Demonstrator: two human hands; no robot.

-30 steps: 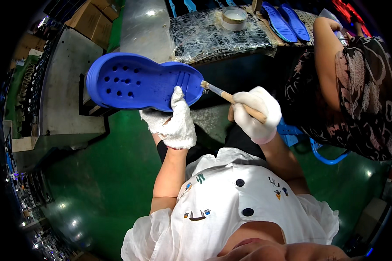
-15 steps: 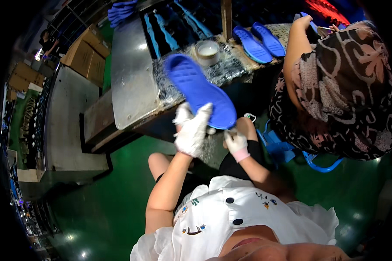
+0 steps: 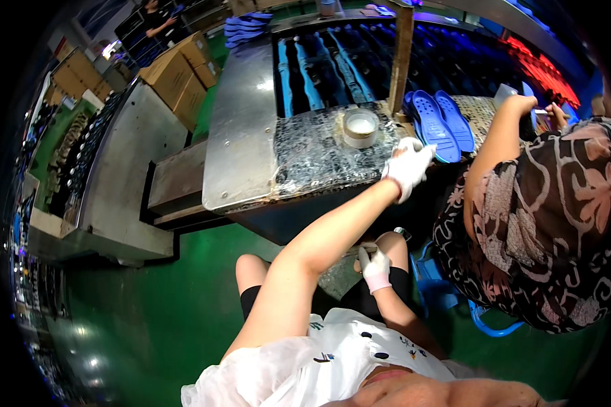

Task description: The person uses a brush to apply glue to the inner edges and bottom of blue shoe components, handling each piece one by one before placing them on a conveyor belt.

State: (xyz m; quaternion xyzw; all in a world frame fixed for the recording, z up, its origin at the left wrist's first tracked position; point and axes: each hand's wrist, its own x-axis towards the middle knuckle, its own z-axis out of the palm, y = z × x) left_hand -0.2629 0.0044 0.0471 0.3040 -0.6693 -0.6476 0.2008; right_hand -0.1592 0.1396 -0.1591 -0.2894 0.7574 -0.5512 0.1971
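My left hand (image 3: 409,167), in a white glove, reaches out to the table's front edge beside a blue shoe sole (image 3: 436,127). Its thumb is at the sole's near left edge, and the fingers look spread with nothing gripped between them. Another blue sole (image 3: 456,122) lies to the right, and a further one shows partly under the first. Over my lap, my right hand (image 3: 374,265), gloved in white with a pink cuff, is closed; what its fingers hold is too small to make out. A round tub of white stuff (image 3: 361,127) stands on the table, left of the soles.
A metal-edged table (image 3: 234,136) spans the front, with a rack of blue strips behind and an upright post (image 3: 401,61). Blue soles (image 3: 246,30) are stacked far left. Close on my right a co-worker (image 3: 536,224) sits on a blue stool (image 3: 436,279). Cardboard boxes (image 3: 173,74) stand left.
The blue sole in my left hand has gone from over my lap to the soles on the right, and that hand looks free of it. My right hand stays low. The view has shifted.
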